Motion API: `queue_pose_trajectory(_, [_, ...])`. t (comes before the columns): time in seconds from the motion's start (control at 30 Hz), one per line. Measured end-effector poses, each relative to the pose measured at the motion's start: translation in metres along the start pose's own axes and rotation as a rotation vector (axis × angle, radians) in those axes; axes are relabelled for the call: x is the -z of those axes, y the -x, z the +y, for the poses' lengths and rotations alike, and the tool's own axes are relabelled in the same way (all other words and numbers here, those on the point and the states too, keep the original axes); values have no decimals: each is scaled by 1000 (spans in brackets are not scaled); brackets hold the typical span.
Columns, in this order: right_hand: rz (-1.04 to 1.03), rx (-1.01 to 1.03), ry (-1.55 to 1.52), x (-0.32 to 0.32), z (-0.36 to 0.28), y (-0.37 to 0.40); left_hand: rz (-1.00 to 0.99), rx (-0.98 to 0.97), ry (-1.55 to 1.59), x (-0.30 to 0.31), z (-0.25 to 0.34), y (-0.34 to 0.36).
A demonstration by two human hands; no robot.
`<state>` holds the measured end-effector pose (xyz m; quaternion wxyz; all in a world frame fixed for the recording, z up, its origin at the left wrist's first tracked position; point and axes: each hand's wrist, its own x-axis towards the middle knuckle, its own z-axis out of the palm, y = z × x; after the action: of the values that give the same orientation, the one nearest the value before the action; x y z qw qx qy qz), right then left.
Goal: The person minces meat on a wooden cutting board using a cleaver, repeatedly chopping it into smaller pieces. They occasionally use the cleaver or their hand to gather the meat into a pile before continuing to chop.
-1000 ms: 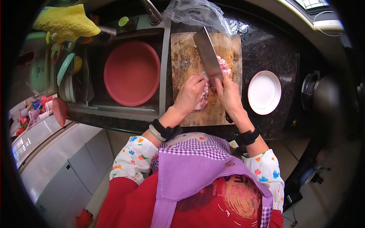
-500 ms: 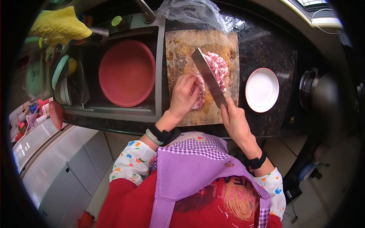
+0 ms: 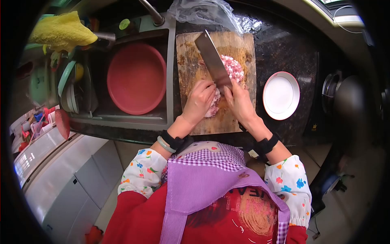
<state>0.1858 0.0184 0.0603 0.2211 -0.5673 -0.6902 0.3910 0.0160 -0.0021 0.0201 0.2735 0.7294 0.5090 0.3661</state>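
Observation:
My right hand (image 3: pixel 240 101) is closed round the handle of a cleaver (image 3: pixel 213 59), whose broad blade points up and to the left over the wooden cutting board (image 3: pixel 191 53). Chopped pink-and-white meat (image 3: pixel 233 69) lies to the right of the blade. My left hand (image 3: pixel 200 97) has its fingers curled beside the blade's lower part, on a piece of meat (image 3: pixel 212 107) near the board's middle. The fingertips and part of that meat are hidden.
A white bowl (image 3: pixel 281 95) stands right of the board on the dark counter (image 3: pixel 284 53). Left is a sink holding a red basin (image 3: pixel 137 79). A clear plastic bag (image 3: pixel 203 14) lies behind the board, near the faucet (image 3: pixel 153 12).
My right hand has moved up and to the left with the cleaver, and the blade now sits closer to my left hand. My left hand has hardly shifted.

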Motion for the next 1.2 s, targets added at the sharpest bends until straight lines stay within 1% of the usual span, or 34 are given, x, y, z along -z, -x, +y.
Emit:
queue_pose_trajectory(0.03, [-8,-5,-11,6,2,6,7,-7,-3,6,5,-4])
queue_pose_trajectory(0.1, [-40,15,16,25,-6,24,71,51,1,17,14,-2])
queue_pose_trajectory(0.17, [-208,-150,48,45,-23,39,90,57,-15,22,9,4])
queue_pose_trajectory(0.23, [-229,-137,96,50,-30,54,84,65,-4,22,7,6])
queue_pose_trajectory(0.37, [-263,-136,210,37,-18,72,69,38,0,8,3,4])
queue_pose_trajectory(0.43, [-269,-136,199,30,-14,71,106,47,2,2,9,2])
queue_pose_trajectory(0.5, [-266,-200,258,18,-16,60,94,38,-23,1,10,3])
queue_pose_trajectory(0.57, [-120,-59,178,-3,-15,30,106,26,-27,-5,6,3])
queue_pose_trajectory(0.63, [-52,-15,129,-19,-26,-14,35,41,-38,0,6,4])
queue_pose_trajectory(0.67, [-48,-17,76,-22,-26,-21,-22,47,-51,3,6,4])
queue_pose_trajectory(0.77, [-1,5,39,-14,-10,-27,28,-35,20,3,1,1])
queue_pose_trajectory(0.83, [36,-29,15,-6,-4,-21,23,-11,43,15,4,3])
queue_pose_trajectory(0.9, [11,-50,35,3,4,-3,107,-7,28,28,5,7])
queue_pose_trajectory(0.97, [10,-115,43,14,-1,19,170,58,43,37,-3,7])
queue_pose_trajectory(1.0, [-52,-225,33,17,0,26,207,99,52,40,-8,3])
queue_pose_trajectory(1.03, [-48,-218,36,19,2,31,243,138,60,42,-13,-3])
queue_pose_trajectory(1.07, [-60,-244,-29,19,5,36,273,196,78,43,-20,-11])
queue_pose_trajectory(1.1, [-69,-270,-94,21,7,41,276,132,-66,44,-34,-21])
queue_pose_trajectory(1.17, [-88,-236,-115,32,1,46,295,94,-168,44,-39,-47])
queue_pose_trajectory(1.2, [-179,-307,-157,40,-7,46,302,84,-167,41,-43,-56])
